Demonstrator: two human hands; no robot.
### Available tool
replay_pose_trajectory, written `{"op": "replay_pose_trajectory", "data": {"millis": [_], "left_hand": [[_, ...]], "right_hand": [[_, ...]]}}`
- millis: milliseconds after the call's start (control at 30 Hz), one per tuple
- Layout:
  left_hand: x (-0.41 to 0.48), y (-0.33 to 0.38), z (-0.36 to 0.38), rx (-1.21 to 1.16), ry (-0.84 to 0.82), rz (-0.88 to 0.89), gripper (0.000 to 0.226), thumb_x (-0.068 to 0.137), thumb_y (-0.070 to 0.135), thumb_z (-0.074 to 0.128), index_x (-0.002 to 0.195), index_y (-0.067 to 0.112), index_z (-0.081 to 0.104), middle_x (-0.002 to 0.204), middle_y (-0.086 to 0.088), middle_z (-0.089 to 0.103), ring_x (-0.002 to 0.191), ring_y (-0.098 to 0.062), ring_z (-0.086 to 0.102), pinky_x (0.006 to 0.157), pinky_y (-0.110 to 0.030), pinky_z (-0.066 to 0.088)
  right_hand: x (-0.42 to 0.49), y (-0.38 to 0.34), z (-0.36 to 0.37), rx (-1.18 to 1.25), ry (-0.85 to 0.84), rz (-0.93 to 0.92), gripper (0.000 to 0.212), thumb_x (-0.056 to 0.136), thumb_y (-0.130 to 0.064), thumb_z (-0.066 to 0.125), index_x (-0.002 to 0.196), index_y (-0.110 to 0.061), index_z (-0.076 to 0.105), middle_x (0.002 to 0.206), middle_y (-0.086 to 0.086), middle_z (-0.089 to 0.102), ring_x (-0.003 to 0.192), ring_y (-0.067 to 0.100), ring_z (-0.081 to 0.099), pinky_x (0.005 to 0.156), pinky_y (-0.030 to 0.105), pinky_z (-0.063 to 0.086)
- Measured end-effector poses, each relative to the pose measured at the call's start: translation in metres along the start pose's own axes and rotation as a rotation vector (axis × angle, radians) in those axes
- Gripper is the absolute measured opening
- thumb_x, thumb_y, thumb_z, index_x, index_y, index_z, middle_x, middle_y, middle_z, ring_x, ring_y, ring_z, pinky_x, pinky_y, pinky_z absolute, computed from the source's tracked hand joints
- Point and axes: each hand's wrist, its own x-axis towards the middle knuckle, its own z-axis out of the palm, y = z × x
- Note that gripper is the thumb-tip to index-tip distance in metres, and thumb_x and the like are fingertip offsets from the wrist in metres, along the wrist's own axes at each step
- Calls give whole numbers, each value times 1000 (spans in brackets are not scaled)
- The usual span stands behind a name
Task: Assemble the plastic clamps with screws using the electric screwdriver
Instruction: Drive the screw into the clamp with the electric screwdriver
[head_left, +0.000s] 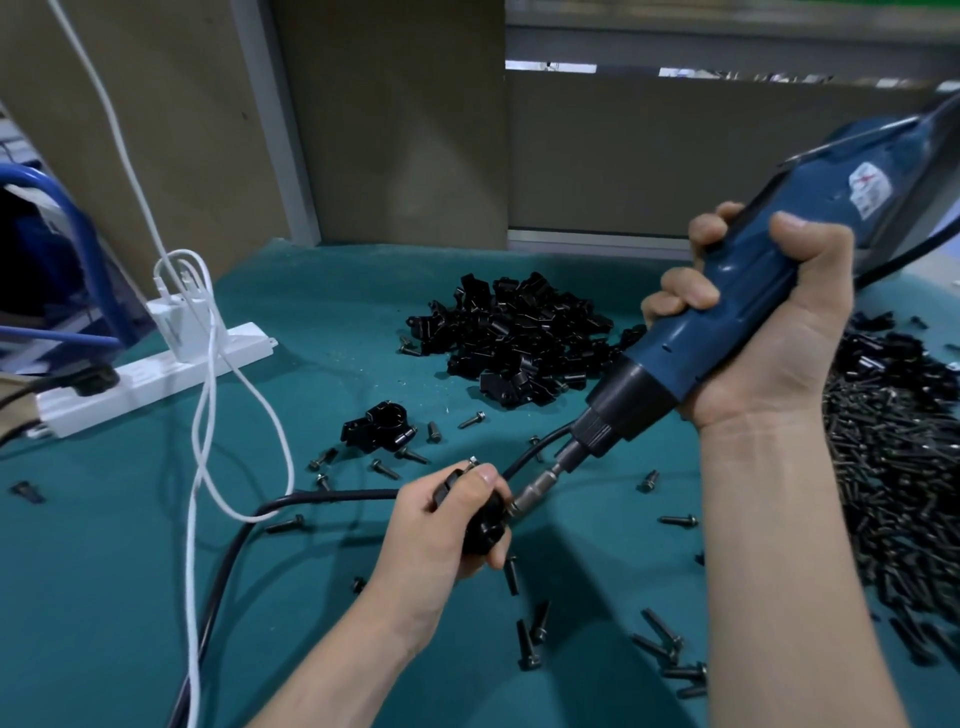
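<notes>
Left hand (447, 525) grips a glossy black plastic clamp (480, 519) at lower centre, above the teal table (130, 597). Right hand (769, 322) wraps the blue electric screwdriver (727, 312), angled down-left, its silver bit (540, 486) touching the clamp. Heap of black clamps (519, 338) lies centre frame; pile of dark screws (893, 467) right.

Light was soft and even, falling from above; no hard glare on the mat (130, 571); a dim shadow lay under the left hand (441, 525) and beside the cable (322, 498); small glints caught the clamps (519, 338); the screwdriver (727, 312) smeared at its top end; the far wall was soft; lines bowed toward the edges.
</notes>
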Motion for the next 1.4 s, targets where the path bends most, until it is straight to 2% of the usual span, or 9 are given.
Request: {"op": "replay_pose_trajectory", "data": {"millis": [100, 333, 433, 1067, 1233, 1400], "left_hand": [[0, 1, 1, -14, -11, -22, 22, 68, 47, 60, 58, 28, 65, 43, -4, 50, 38, -11, 37, 38, -15, 28], [-1, 2, 0, 12, -15, -23, 29, 76, 42, 53, 53, 26, 61, 44, -6, 51, 39, -13, 35, 39, -18, 27], [-1, 1, 1, 4, -15, -44, 31, 77, 42, 53, 51, 25, 59, 43, -7, 49, 39, -15, 31, 39, -20, 24], [1, -3, -1, 36, 112, 38, 28, 76, 37, 52, 59, 17, 59, 42, -9, 48, 36, -11, 36, 37, -16, 26], [2, -4, -2, -1, 122, 17, 22, 73, 31, 67, 58, 17, 59, 41, -9, 47, 35, -12, 34, 36, -17, 26], [3, -6, -2, -4, 130, 26, 29, 76, 39, 52, 53, 24, 62, 41, -8, 48, 36, -11, 35, 37, -17, 26]], "right_hand": [[0, 0, -3, 47, -9, 22, 18, 76, -32, 46, 85, -18, 51, 74, -8, 55, 43, 5, 41, 48, 20, 38], [1, 7, -3, 60, -74, 37, 14, 81, -29, 47, 86, -17, 52, 75, -8, 55, 44, 4, 43, 47, 18, 39], [2, 7, -4, 80, -100, 47, 15, 85, -29, 42, 86, -17, 52, 73, -9, 56, 44, 5, 44, 48, 19, 40], [5, 19, -8, 92, -40, 57, 12, 88, -26, 44, 86, -17, 51, 73, -7, 58, 43, 6, 45, 47, 19, 42], [6, 21, -5, 99, -47, 63, 11, 83, -25, 47, 85, -16, 51, 72, -6, 58, 43, 6, 45, 47, 20, 42], [7, 23, -5, 88, -35, 69, 10, 82, -25, 47, 84, -16, 51, 71, -6, 58, 43, 6, 44, 47, 20, 41]]}}
